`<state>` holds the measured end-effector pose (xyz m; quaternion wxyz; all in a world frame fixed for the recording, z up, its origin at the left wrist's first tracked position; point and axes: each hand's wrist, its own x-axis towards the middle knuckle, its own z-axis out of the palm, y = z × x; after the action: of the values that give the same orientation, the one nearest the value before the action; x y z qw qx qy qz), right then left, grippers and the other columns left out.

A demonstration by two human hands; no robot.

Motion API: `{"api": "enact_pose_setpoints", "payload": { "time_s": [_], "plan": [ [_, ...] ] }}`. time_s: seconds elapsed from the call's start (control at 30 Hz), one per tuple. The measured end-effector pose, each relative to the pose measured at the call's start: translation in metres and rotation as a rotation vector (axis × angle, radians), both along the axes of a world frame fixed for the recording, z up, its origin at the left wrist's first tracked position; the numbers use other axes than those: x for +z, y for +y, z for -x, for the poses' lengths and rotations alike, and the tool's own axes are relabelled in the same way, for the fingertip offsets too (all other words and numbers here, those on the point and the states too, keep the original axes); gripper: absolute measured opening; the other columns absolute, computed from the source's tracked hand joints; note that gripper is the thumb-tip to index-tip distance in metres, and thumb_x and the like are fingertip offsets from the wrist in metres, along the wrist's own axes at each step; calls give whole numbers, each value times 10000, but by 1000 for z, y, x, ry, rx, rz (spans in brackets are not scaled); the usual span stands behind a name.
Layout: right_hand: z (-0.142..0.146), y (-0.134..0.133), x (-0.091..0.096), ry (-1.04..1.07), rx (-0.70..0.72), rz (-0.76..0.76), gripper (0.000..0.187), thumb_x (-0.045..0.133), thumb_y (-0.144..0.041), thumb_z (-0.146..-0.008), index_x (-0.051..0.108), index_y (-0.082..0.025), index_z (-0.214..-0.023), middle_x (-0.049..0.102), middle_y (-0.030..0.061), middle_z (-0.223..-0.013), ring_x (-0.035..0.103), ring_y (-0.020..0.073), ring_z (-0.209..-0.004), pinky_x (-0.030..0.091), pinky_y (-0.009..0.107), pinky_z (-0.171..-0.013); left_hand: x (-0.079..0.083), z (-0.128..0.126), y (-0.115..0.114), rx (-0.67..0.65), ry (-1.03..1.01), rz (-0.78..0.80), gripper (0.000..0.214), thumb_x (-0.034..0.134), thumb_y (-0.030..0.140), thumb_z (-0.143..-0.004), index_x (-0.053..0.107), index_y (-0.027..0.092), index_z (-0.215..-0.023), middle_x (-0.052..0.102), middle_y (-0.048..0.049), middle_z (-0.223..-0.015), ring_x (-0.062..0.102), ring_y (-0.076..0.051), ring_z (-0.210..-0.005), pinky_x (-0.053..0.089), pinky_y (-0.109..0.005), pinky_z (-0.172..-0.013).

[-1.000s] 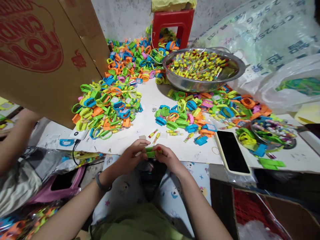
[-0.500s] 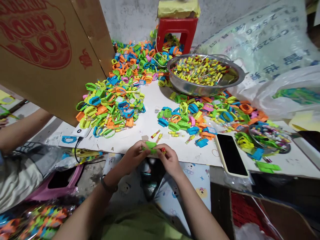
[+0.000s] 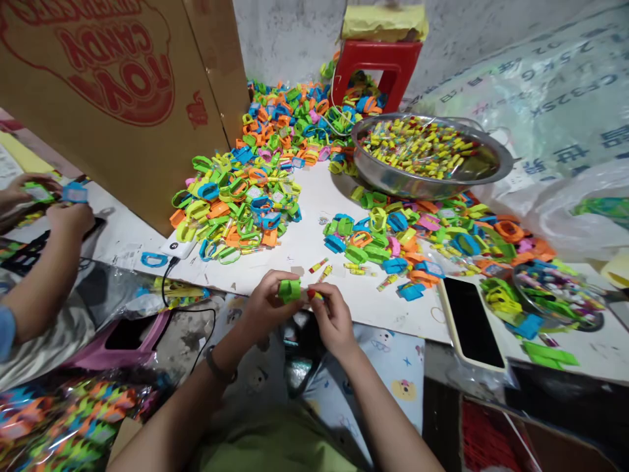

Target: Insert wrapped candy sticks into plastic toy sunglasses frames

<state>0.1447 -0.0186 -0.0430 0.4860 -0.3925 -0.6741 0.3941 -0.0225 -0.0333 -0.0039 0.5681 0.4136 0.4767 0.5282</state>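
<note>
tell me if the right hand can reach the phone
Probably yes: the phone lies uncovered at the near edge of the table, though the right hand holds a small tube.

Red "TOY CANDY" on the box, "CF32SK" on the bag

The brown box [image 3: 118, 128] bears "TOY" and "CANDY" in large red outlined capitals, upside down. A further line is cut off at the picture's top edge and cannot be read surely. A small red emblem [image 3: 197, 111] stands beside the words. The clear bag [image 3: 550, 108] shows "CF32SK", what looks like "25KG", and Chinese characters, 世 among them. Marks on the toy watches [image 3: 376, 254] are too small to read.
</note>
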Motion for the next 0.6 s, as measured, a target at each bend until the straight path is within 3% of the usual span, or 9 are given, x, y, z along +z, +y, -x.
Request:
{"api": "enact_pose_setpoints", "payload": {
  "time_s": [0.1,0.17,0.33,0.6],
  "plan": [
    [-2,2,2,-4,-54,-57,211,476,-376,-997,601,-227,-1078,647,69,-983,622,201,-918,503,330,-798,-3,2,2,25,277,-231,313,811,206,-683,698,189,-975,680,-76,-984,639,-211,-967,502,-286,-841],
    [-2,4,3,-13,-42,-104,185,481,-337,-996,610,-227,-1071,648,68,-973,621,200,-906,503,339,-797,-5,5,3,-25,432,-321,310,755,176,-718,698,193,-1022,702,-77,-1039,639,-213,-1031,493,-310,-917],
    [-1,7,4,-78,18,-166,160,487,-223,-987,606,-250,-1092,658,48,-981,618,187,-917,493,332,-809,-8,10,2,-117,590,-219,376,693,205,-756,688,197,-1132,743,-68,-1110,686,-219,-1029,515,-324,-926],
    [-11,4,-8,-105,26,-80,89,487,-226,-983,573,-232,-1001,651,57,-962,633,189,-897,509,327,-776,-10,11,5,-249,694,-32,427,712,329,-761,700,234,-1178,774,-21,-1033,717,-230,-934,542,-321,-828]
  ]
}}
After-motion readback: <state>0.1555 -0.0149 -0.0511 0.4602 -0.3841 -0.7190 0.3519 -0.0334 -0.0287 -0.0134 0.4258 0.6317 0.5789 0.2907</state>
